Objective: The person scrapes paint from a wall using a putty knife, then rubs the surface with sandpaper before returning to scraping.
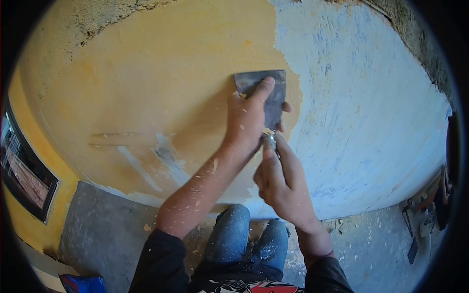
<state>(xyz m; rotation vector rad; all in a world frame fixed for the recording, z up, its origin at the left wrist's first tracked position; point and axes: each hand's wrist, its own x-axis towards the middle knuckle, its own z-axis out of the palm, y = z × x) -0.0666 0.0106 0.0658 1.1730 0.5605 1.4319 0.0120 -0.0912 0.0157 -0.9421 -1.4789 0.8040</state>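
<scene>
A wide, dark metal scraper (275, 97) lies against the yellow-painted wall (166, 68), its broad edge pointing up. My left hand (246, 115) is closed around the blade, with the thumb pressed on its face and fingertips showing past its right side. Lower down, my right hand (283, 183) grips the handle, whose upper end shows as a shiny metal collar. Just right of the blade, the ragged paint edge meets the pale, scraped wall surface (351, 117). Paint flakes cling to my left forearm and lie by the blade's base.
Rough, exposed masonry (425, 44) borders the wall at the upper right. At left is a dark-framed window (27, 171). Several tools (413, 249) lie at the right by the wall. Paint chips dot the grey floor (107, 224); a blue packet (83, 284) sits at lower left.
</scene>
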